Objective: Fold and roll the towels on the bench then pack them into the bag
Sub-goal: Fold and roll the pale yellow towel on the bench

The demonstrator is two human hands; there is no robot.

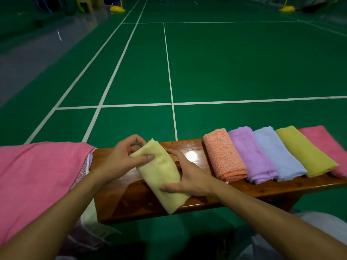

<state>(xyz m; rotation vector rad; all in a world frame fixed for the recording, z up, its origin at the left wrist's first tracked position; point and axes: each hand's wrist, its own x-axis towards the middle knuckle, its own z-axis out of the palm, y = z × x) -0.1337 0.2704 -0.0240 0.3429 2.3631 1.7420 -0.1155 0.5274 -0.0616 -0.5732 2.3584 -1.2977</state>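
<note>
A pale yellow towel (161, 171), folded into a long strip, lies slanted across the wooden bench (197, 154), its near end hanging over the front edge. My left hand (120, 158) pinches the strip's far end between thumb and curled fingers. My right hand (187, 177) lies over the strip's right side, thumb pressed on its near part. Folded towels sit side by side on the bench to the right: orange (224, 156), purple (251, 154), light blue (277, 152), olive yellow (304, 151) and pink (326, 145). No bag is in view.
A big pink towel (37, 177) covers a pile of other towels at the bench's left end. Green court floor with white lines stretches beyond the bench. Yellow post bases (117, 9) stand far off. My knee in light trousers (319, 231) shows at lower right.
</note>
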